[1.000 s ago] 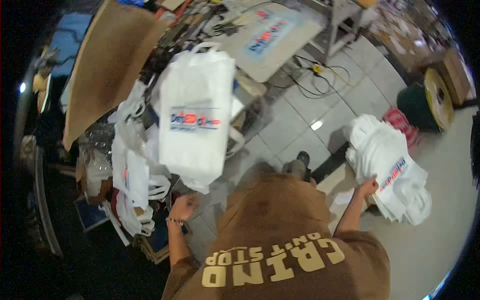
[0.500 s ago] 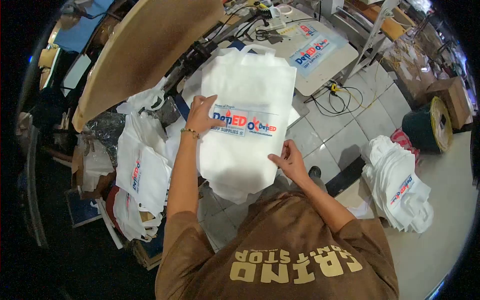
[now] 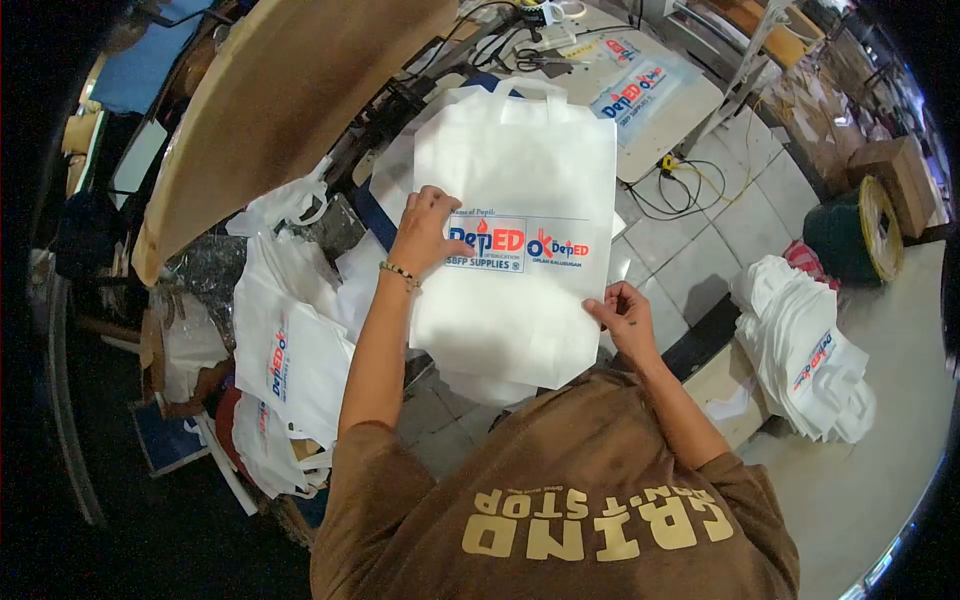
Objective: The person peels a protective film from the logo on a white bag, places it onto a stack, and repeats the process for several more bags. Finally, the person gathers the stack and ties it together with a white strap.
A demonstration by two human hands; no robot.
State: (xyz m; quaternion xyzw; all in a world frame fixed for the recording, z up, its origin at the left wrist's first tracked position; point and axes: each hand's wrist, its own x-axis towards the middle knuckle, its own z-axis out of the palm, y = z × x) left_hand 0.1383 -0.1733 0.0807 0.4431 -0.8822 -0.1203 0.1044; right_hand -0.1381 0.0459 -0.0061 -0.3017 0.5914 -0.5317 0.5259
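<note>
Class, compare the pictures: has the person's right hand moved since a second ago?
Yes. The right hand has left the stack of bags and moved left to the white bag, whose lower edge it now pinches.

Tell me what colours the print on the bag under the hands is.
Blue and red lettering on the white bag, clearest in the head view.

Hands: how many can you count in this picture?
2. The left hand lies on the bag's logo; the right hand pinches its lower right edge. None seems hidden.
</note>
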